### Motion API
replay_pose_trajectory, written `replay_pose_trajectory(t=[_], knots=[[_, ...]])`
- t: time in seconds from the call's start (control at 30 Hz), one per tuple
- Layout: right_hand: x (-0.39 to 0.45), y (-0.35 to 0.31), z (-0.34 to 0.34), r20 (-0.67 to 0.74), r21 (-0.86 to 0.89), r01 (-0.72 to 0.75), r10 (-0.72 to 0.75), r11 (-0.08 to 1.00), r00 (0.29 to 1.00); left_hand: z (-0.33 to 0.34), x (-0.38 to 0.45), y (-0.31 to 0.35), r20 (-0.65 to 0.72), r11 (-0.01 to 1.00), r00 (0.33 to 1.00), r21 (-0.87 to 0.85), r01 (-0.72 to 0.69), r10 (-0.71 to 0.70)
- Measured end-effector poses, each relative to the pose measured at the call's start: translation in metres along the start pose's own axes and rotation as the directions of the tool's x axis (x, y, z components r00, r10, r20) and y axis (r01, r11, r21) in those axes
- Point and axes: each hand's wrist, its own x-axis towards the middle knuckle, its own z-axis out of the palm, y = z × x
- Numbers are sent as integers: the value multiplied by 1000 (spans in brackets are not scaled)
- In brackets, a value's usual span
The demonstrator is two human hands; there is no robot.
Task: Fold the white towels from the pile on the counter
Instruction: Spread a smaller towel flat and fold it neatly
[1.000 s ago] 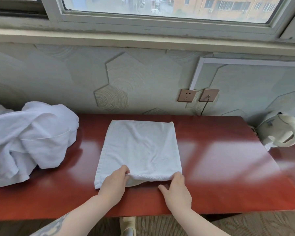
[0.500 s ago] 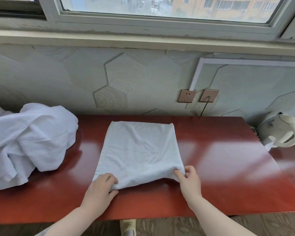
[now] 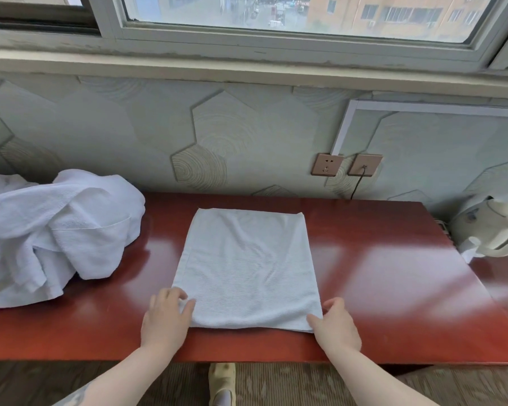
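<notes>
Red glossy counter (image 3: 393, 288) under a window, seen from the head camera. White towel (image 3: 247, 268) spread flat at centre, roughly rectangular. Left hand (image 3: 165, 317) at near left corner, fingers curled onto the cloth, pinching it. Right hand (image 3: 336, 325) at near right corner, thumb and fingers gripping the edge. Rumpled pile (image 3: 53, 230) of white towels far left. Pale kettle (image 3: 490, 230) far right.

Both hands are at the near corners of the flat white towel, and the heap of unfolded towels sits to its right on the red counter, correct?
Not quite. The head view shows the heap of unfolded white towels to the left of the flat white towel, not the right. The left hand and right hand are at its near corners on the red counter.
</notes>
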Motion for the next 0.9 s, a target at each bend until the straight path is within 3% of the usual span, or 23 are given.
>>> replay_pose_trajectory(t=[0.1, 0.17, 0.23, 0.3, 0.37, 0.6, 0.63, 0.77, 0.9], knots=[[-2, -3, 6, -85, -235, 293, -320, 927, 944, -1, 7, -3, 34, 981, 980, -9, 195, -194], [-4, -5, 17, -68, -335, 557, -609, 760, 790, -2, 10, -5, 53, 971, 971, -26, 236, -234], [-10, -10, 28, 66, -434, 740, -801, 514, 595, -3, 11, -8, 62, 970, 970, -30, 239, -237], [-17, -17, 38, 188, -450, 830, -874, 328, 448, -4, 12, -9, 72, 967, 965, -1, 254, -253], [-26, -22, 47, 237, -440, 860, -891, 258, 388, -7, 12, -10, 89, 956, 952, 18, 294, -295], [-22, -5, 53, 34, -515, 795, -919, 320, 392, -13, 22, -14, 144, 906, 906, -97, 412, -397], [-20, 1, 51, 14, -518, 785, -914, 339, 405, -13, 22, -13, 143, 903, 905, -102, 416, -401], [-15, 19, 40, -59, -462, 714, -822, 525, 567, -9, 21, -10, 165, 900, 901, -109, 422, -402], [-9, 21, 36, 26, -516, 701, -809, 493, 588, -7, 22, -10, 188, 898, 892, -85, 432, -412]])
